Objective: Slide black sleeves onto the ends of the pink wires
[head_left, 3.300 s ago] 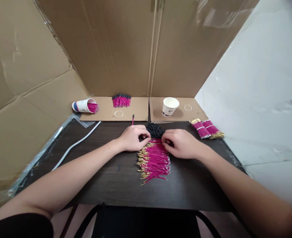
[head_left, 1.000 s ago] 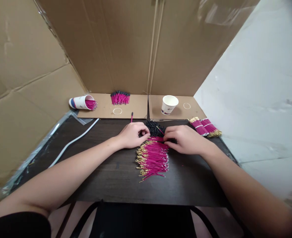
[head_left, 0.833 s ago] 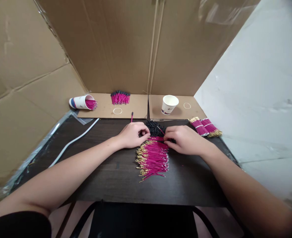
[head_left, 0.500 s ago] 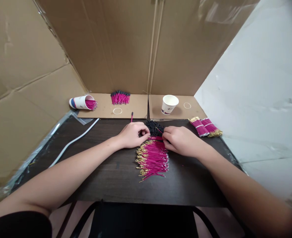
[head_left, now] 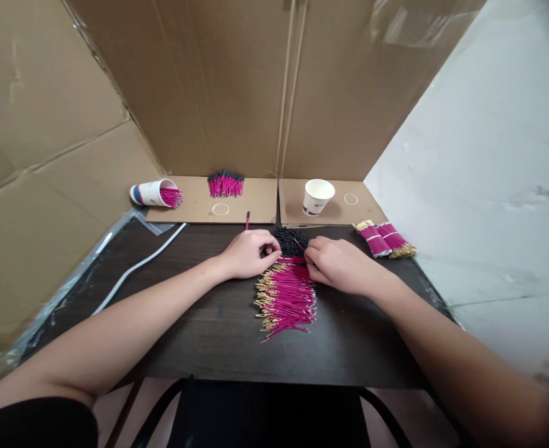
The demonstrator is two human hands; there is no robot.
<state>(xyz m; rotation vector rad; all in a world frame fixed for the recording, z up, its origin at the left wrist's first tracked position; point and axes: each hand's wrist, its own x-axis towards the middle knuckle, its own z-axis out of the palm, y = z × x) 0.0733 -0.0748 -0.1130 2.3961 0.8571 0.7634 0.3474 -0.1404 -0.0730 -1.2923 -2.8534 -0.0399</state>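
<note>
My right hand [head_left: 337,264] pinches a thin magenta wire [head_left: 301,246], its gold tip pointing left over a heap of small black caps [head_left: 290,239]. Facing it, my left hand [head_left: 254,254] has thumb and forefinger pressed together beside the same heap; what lies between them is too small to make out. A magenta wire with a black cap [head_left: 247,220] sticks out behind the left hand; whether the hand touches it I cannot tell. Just below both hands spreads a pile of magenta wires [head_left: 290,295], gold ends to the left and silver ends to the right.
Along the back, a tipped paper cup [head_left: 150,193] holds magenta wires, beside a row of black-capped wires [head_left: 226,184]. An upright paper cup [head_left: 318,196] stands between two rubber bands. Banded wire bundles [head_left: 383,239] lie at right. A white cable [head_left: 138,267] crosses the left; cardboard walls surround the table.
Both hands stay in nearly the same place over the caps. The wire in my right hand has shifted very slightly; the view has moved a little.
</note>
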